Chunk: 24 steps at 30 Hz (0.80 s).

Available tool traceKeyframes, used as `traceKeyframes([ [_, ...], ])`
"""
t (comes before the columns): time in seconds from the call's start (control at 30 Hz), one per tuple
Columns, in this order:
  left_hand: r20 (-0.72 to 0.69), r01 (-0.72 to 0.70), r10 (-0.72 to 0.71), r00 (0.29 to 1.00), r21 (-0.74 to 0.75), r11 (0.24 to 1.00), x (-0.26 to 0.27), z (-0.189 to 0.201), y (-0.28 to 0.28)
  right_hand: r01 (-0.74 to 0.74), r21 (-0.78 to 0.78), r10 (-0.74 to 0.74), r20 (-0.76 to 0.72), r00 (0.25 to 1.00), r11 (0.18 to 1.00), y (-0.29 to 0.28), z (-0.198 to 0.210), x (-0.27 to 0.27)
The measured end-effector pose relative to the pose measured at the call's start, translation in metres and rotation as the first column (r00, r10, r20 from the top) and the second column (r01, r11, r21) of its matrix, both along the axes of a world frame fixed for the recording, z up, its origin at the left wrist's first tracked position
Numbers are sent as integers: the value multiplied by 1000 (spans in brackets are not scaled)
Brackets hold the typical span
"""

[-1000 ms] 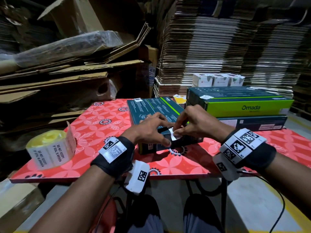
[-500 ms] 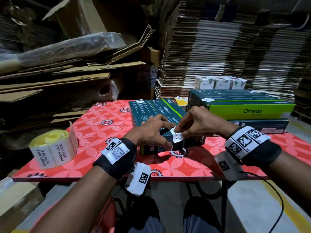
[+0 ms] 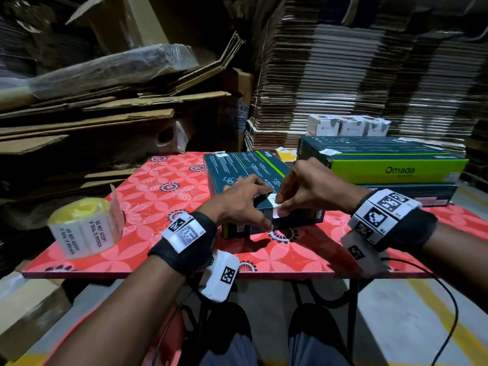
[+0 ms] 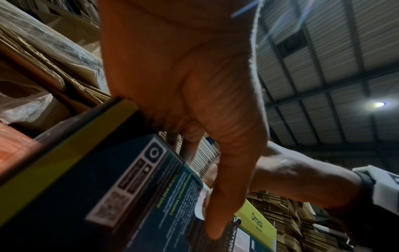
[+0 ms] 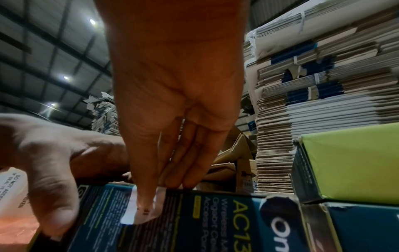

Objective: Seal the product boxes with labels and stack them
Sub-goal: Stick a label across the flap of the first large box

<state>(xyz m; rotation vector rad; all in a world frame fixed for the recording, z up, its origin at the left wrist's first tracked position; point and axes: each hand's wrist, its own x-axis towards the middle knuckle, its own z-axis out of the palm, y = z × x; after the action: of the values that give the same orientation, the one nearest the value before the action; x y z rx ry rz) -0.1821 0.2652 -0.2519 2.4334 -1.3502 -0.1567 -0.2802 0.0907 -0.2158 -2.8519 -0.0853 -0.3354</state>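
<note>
A dark teal product box (image 3: 237,167) lies on the red floral table (image 3: 158,196), its short end toward me. My left hand (image 3: 237,207) grips that end, with fingers over the top and thumb on the end face (image 4: 215,213). A white seal label (image 3: 274,208) is folded over the box's top edge. My right hand (image 3: 306,186) presses it down: the thumb lies on the label (image 5: 142,211) against the end face and straight fingers touch the top edge. A roll of "do not accept if seal is broken" labels (image 3: 84,231) stands at the table's left front.
Two more long boxes, the upper one green-sided (image 3: 396,170), are stacked at the right rear of the table. Small white boxes (image 3: 348,125) sit behind them. Tall piles of flattened cardboard (image 3: 369,75) stand behind, and loose cardboard sheets (image 3: 105,114) crowd the left.
The label, pinched above the box edge before, now lies folded over the edge under my right thumb. My left hand stayed on the box end.
</note>
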Motion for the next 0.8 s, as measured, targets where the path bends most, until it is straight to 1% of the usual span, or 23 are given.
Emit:
traceKeyframes([
  [0.23,-2,-12,12,1000,5,1000,-1,0,0,-46,24,48,-80,996,999,-4,6,0],
  [0.4,10,-12,12,1000,10,1000,-1,0,-1,-52,-27,49,-91,995,998,-4,6,3],
  [0.47,20,-14,14,1000,11,1000,-1,0,-1,-36,-6,35,-68,997,999,-2,3,4],
  [0.57,21,-15,14,1000,10,1000,-1,0,-1,-36,-1,36,42,998,999,0,-4,7],
  [0.63,36,-15,15,999,12,1000,-1,0,-1,-26,-13,27,89,996,1000,0,-8,7],
  [0.73,27,-19,19,999,2,1000,-2,-1,-1,-42,-63,48,99,994,997,-2,-12,4],
  [0.8,28,-18,18,999,1,1000,-2,-1,-1,-58,-70,65,99,993,996,-3,-13,4],
])
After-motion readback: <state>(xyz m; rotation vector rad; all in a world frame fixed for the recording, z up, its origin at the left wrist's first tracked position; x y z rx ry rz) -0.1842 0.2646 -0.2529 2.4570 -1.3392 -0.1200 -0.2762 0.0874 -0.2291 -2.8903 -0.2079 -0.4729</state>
